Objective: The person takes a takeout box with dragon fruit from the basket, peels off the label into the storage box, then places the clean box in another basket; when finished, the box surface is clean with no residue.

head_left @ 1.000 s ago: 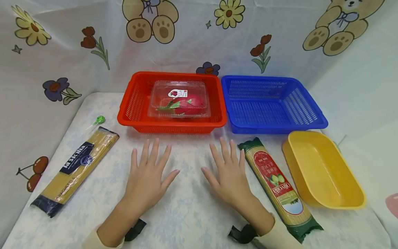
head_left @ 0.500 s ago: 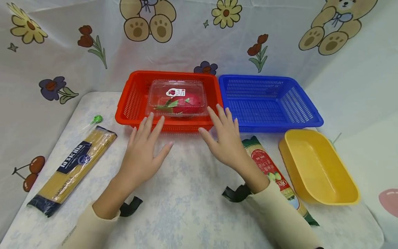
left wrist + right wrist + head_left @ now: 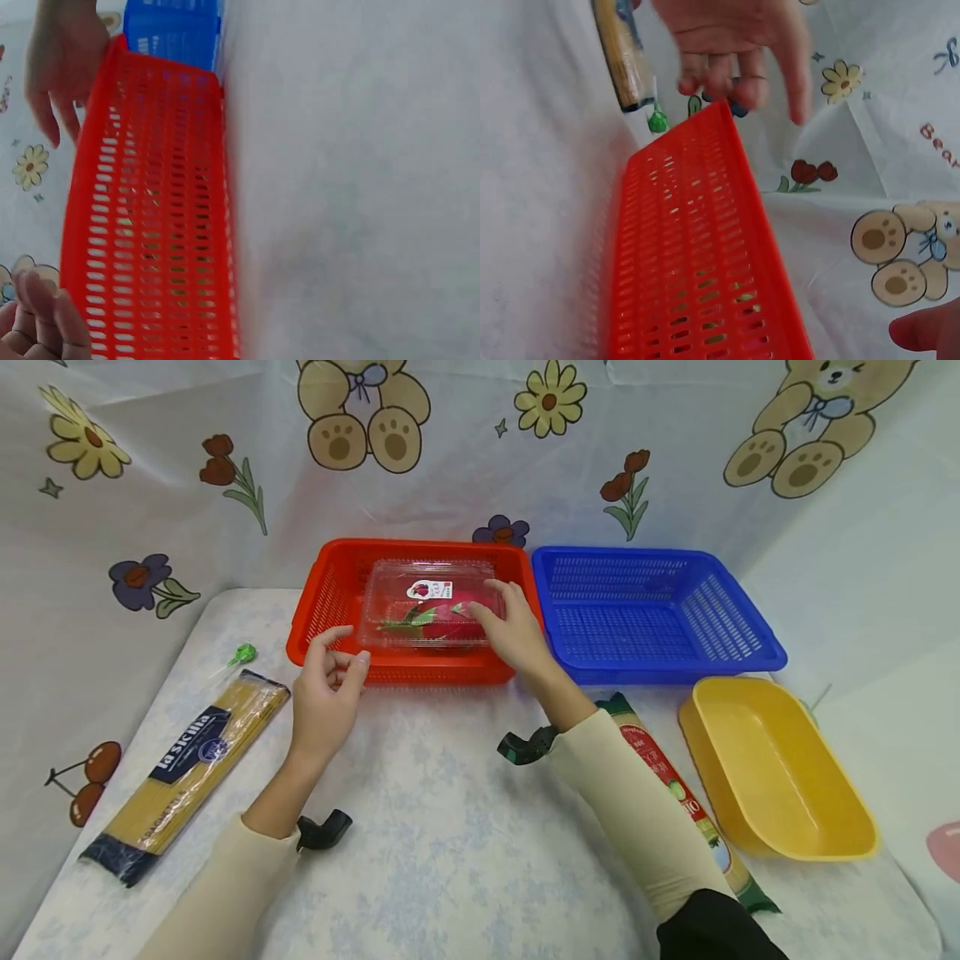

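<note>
A clear plastic box (image 3: 390, 585) with a pink dragon fruit (image 3: 444, 622) inside lies in the red basket (image 3: 450, 673). My right hand (image 3: 517, 639) reaches over the basket at the box's right end, thumb and fingers apart. Its fingers hang beside the rim in the left wrist view. My left hand (image 3: 324, 706) is at the basket's front left corner, with loosely bent fingers and nothing in its grasp. The right wrist view has this left hand (image 3: 731, 37) just above the red rim. Part of the box's right end is hidden behind my right hand.
A blue basket (image 3: 622, 670) stands right of the red one, with a yellow tub (image 3: 780, 777) in front of it. One spaghetti pack (image 3: 183, 777) lies at left near a green-wrapped lollipop (image 3: 243, 653). Another spaghetti pack (image 3: 656, 760) lies partly under my right sleeve.
Both hands have moved forward from the table to the red basket. The right has come over the box; the left has gone to the front left corner, its fingers bending.
</note>
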`<state>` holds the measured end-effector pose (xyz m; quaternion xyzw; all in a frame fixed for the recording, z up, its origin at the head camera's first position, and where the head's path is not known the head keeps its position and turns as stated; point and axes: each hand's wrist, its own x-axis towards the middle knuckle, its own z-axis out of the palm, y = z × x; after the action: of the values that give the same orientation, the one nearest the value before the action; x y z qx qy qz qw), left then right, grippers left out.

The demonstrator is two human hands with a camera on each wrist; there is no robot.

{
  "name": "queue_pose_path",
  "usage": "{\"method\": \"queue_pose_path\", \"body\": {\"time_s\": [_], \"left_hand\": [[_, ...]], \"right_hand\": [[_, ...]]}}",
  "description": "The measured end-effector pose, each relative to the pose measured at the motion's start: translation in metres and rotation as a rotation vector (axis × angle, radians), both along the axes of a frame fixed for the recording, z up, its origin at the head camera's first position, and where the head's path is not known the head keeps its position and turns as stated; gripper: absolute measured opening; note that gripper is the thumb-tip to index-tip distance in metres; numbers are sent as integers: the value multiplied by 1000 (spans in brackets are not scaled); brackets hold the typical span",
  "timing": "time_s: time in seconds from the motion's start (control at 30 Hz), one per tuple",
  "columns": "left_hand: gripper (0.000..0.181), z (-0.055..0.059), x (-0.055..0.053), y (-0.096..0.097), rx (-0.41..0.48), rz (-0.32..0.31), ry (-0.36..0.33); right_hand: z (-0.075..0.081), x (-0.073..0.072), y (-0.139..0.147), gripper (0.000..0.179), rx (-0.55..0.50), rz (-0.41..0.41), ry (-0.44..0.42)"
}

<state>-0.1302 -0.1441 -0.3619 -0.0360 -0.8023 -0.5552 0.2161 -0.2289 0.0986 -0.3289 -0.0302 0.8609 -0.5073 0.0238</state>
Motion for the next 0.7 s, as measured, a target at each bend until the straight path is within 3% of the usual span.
{"method": "queue_pose_path", "body": {"time_s": [0.17, 0.4, 0.57, 0.7], "left_hand": [[36, -30, -13, -18, 119, 112, -47], [36, -45, -26, -32, 221, 293, -76], [35, -45, -34, -36, 303, 294, -106], [34, -44, -37, -35, 348, 289, -101]], "right_hand": [[0, -21, -1, 59, -177, -65, -186], [-7, -37, 0, 55, -322, -104, -310], [-13, -44, -4, 48, -370, -107, -330], [-16, -47, -5, 42, -320, -100, -302]]}}
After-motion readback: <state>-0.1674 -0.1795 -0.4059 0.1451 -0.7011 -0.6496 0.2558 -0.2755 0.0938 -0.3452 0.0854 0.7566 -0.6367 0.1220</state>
